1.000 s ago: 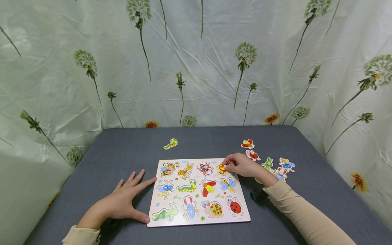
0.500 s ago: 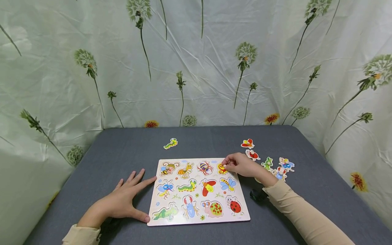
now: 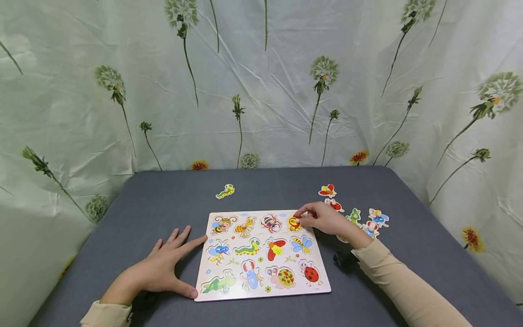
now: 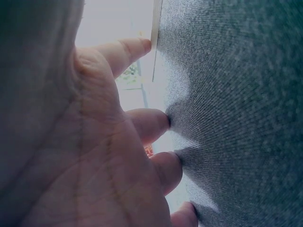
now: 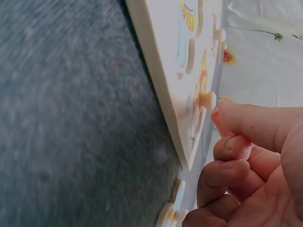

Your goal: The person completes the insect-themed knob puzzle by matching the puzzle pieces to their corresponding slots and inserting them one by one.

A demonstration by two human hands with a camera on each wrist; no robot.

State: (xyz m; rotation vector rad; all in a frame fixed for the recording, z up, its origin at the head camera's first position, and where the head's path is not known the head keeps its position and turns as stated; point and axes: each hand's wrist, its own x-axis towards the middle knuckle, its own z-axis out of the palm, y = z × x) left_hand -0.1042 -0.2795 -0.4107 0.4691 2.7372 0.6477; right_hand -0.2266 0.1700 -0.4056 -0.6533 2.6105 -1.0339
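The left hand (image 3: 163, 268) lies with fingers spread wide, its thumb on the near left corner of the board (image 3: 302, 291), its index fingertip touching the left edge and the other fingertips resting on the tabletop (image 3: 171, 195). In the board's far row, left to right, sit the knobbed bee (image 3: 224, 228), a second bee (image 3: 244, 228), the spider (image 3: 270, 225) and the butterfly (image 3: 292, 224). Beyond the board, the caterpillar (image 3: 225, 192) lies on the tabletop. The right hand (image 3: 324, 219) is at the butterfly, thumb and fingers drawn narrow beside its knob (image 5: 208, 100); whether they pinch it I cannot tell. Past that hand lie loose pieces: the red fly (image 3: 327, 191), the ladybug (image 3: 336, 206), one mostly hidden by the wrist, the grasshopper (image 3: 353, 217), the stag beetle (image 3: 371, 230) and the mosquito (image 3: 379, 218).
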